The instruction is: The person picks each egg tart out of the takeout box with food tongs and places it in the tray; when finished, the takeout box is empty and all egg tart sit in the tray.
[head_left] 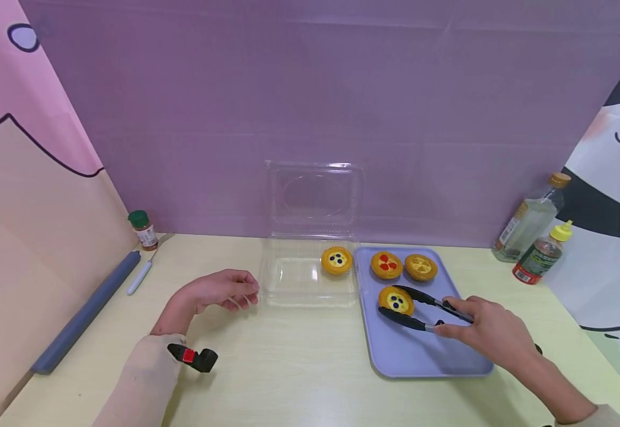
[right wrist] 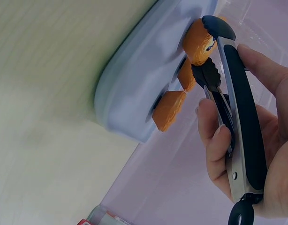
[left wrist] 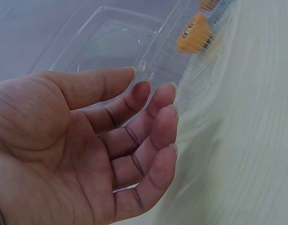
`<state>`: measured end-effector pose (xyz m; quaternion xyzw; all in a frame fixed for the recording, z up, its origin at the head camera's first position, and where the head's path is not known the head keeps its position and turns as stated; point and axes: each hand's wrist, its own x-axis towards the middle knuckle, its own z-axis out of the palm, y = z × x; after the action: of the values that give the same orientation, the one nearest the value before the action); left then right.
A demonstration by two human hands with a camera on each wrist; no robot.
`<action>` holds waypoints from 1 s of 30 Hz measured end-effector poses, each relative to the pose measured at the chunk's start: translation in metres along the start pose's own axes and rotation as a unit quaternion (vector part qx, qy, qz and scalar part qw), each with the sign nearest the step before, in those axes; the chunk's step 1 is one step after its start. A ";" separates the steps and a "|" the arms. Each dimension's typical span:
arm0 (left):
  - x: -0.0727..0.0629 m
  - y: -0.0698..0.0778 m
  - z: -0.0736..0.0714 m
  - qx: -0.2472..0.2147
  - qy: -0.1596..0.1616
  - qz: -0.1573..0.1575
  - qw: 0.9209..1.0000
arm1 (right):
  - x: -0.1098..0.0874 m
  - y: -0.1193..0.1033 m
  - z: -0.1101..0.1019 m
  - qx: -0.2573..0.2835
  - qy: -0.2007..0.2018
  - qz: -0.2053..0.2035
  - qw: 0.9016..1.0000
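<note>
My right hand (head_left: pixel 497 329) holds black-and-silver tongs (right wrist: pixel 247 117). The two black tong tips lie on either side of a tart with dark dots (head_left: pixel 396 300) on the lilac tray (head_left: pixel 422 362). Behind it on the tray sit a tart with red pieces (head_left: pixel 387 265) and a tart with a yellow topping (head_left: pixel 421 268). A clear plastic box (head_left: pixel 294 273) stands left of the tray, its lid raised, with one dark-dotted tart (head_left: pixel 336 260) inside. My left hand (head_left: pixel 227 290) is at the box's left edge, fingers loosely curled with nothing held; whether it touches the rim I cannot tell.
At the back right stand a tall clear bottle (head_left: pixel 531 219) and a yellow-capped squeeze bottle (head_left: pixel 540 258). On the left are a green-capped jar (head_left: pixel 143 230), a thin tool with a pale handle (head_left: pixel 140 277) and a long blue-grey bar (head_left: pixel 88 314). A purple backdrop (head_left: pixel 310 107) rises behind the table.
</note>
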<state>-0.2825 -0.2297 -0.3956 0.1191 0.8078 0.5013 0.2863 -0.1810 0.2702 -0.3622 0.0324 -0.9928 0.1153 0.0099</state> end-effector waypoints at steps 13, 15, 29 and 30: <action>0.000 0.001 0.000 0.005 0.005 0.001 1.000 | 0.000 -0.001 0.002 0.003 -0.003 -0.007 1.000; -0.001 0.001 0.000 0.005 0.006 0.000 1.000 | 0.000 -0.001 0.003 0.004 -0.003 -0.005 1.000; 0.000 -0.001 -0.001 0.001 0.003 0.001 1.000 | 0.000 -0.001 0.004 0.007 -0.025 0.022 0.999; 0.000 -0.001 -0.001 0.001 0.003 0.001 1.000 | 0.000 -0.001 0.003 0.006 -0.024 0.022 0.999</action>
<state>-0.2827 -0.2307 -0.3958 0.1186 0.8091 0.5011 0.2830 -0.1805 0.2682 -0.3653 0.0130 -0.9925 0.1204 -0.0169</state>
